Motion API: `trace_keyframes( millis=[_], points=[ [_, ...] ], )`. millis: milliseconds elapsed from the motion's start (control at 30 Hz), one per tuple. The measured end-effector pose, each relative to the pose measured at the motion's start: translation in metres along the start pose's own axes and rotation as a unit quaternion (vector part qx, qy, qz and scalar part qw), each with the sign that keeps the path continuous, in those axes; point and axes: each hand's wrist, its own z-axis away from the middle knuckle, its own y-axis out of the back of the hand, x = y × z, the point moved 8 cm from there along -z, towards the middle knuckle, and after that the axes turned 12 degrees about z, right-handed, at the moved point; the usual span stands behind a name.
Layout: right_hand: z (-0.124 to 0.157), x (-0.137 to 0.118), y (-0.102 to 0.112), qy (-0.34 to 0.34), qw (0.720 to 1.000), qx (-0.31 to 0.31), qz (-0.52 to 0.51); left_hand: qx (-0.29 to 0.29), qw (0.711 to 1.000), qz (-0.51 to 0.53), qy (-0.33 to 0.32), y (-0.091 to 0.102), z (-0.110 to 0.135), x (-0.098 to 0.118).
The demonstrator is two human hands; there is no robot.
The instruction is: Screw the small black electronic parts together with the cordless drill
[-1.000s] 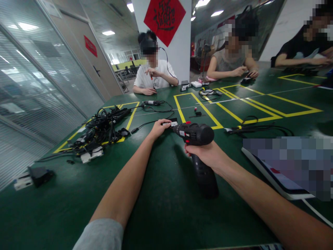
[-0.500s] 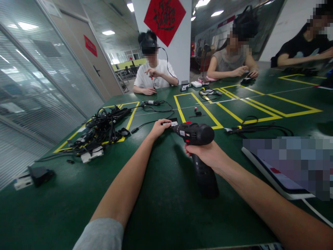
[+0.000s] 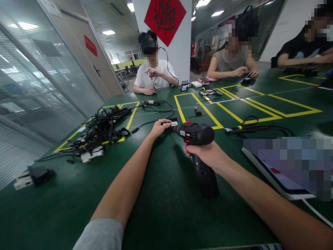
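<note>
My right hand (image 3: pixel 201 152) is wrapped around the handle of a black cordless drill (image 3: pixel 199 133) with red details. The drill lies level, its chuck pointing left and its battery end toward me. At the chuck's tip is a small black box with a white label (image 3: pixel 173 123), perhaps a power adapter, on the green table. My left hand (image 3: pixel 159 127) grips the near left side of that box, fingers closed over it. Whether the bit touches the box is hard to make out. A thin black cable (image 3: pixel 144 125) with a plug end lies just left of my left hand.
A tangle of black cables and adapters (image 3: pixel 104 126) lies at left, with a white-and-black block (image 3: pixel 33 177) nearer me. A tablet (image 3: pixel 286 166) is at right, beside bundled cables (image 3: pixel 260 130). Yellow tape (image 3: pixel 208 111) marks the table. Several people sit across.
</note>
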Motion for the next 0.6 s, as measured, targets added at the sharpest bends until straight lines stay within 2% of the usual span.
trace_keyframes(
  millis=[600],
  points=[
    [0.0012,-0.0026,0.0,0.007,1.0,-0.004,0.014,-0.002,1.0,0.003,-0.008,0.0001,-0.0003,0.001]
  ],
)
